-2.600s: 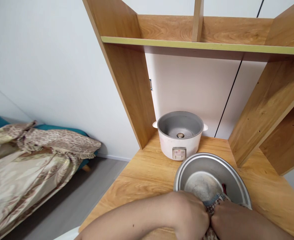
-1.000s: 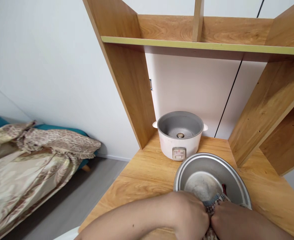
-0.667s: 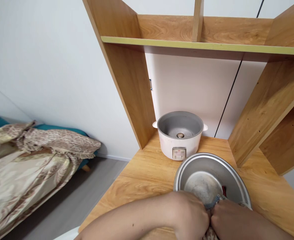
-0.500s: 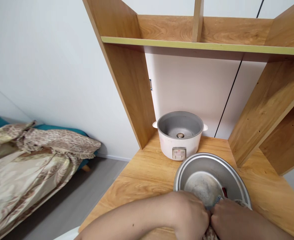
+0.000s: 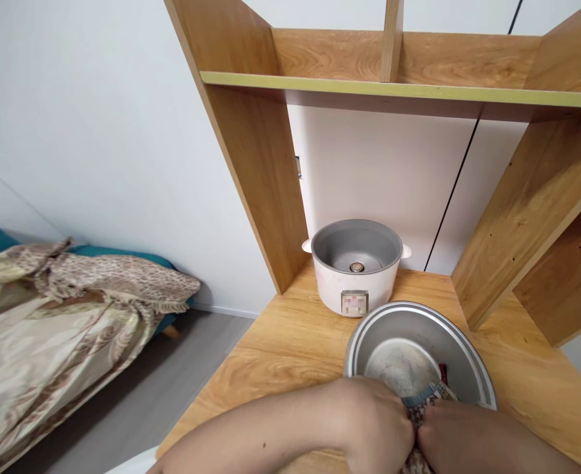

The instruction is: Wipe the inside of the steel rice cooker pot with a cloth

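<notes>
A metal bowl [image 5: 461, 345] stands on the wooden desk [image 5: 280, 349] near its front edge. Over the bowl's near rim, my left hand [image 5: 374, 428] and my right hand [image 5: 461, 438] are pressed side by side, both closed on a bunched patterned cloth [image 5: 426, 398]. A bit of the cloth sticks up between the two fists, with a small red part showing inside the bowl. Most of the cloth is hidden under my hands.
A white rice cooker base [image 5: 354, 266] without lid or inner pot stands behind the bowl, against the wall. Wooden shelf uprights [image 5: 255, 151] flank the desk on both sides, a shelf board [image 5: 399, 89] runs above. A bed with patterned bedding [image 5: 58, 316] lies to the left.
My right hand slid slightly up over the cloth and back again; a little more cloth shows between my fists now than half a second ago. Nothing else moved.
</notes>
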Action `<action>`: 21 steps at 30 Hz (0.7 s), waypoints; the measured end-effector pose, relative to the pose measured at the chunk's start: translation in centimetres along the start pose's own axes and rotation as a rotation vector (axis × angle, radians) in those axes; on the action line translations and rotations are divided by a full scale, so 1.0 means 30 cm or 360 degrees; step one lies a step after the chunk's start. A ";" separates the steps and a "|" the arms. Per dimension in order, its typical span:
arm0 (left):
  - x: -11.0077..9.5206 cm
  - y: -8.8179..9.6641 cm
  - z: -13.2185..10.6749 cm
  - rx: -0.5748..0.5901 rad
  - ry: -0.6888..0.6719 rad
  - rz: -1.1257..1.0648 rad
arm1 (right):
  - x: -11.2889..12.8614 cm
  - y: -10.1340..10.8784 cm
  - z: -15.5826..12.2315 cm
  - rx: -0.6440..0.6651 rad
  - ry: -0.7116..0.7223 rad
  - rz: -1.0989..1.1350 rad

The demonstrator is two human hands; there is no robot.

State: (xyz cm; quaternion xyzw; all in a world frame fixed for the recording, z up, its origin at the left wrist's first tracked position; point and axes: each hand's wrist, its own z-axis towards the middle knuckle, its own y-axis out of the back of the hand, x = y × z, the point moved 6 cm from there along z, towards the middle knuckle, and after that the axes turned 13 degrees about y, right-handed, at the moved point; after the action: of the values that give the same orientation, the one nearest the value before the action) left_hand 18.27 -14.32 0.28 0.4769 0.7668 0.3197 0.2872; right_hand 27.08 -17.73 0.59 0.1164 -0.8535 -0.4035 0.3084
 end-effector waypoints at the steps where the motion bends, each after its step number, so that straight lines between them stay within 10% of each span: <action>1: 0.002 -0.001 0.001 -0.0008 -0.0002 -0.0011 | 0.003 0.008 -0.003 0.0026 -0.0062 0.0017; 21: 0.003 -0.002 0.007 0.0005 -0.0008 -0.0052 | 0.076 0.094 -0.039 0.0274 -0.0287 0.0064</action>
State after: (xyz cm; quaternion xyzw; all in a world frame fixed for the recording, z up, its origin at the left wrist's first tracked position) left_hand 18.35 -14.21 0.10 0.4655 0.7743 0.3124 0.2936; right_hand 26.17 -17.64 4.30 0.0885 -0.9115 -0.3312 0.2272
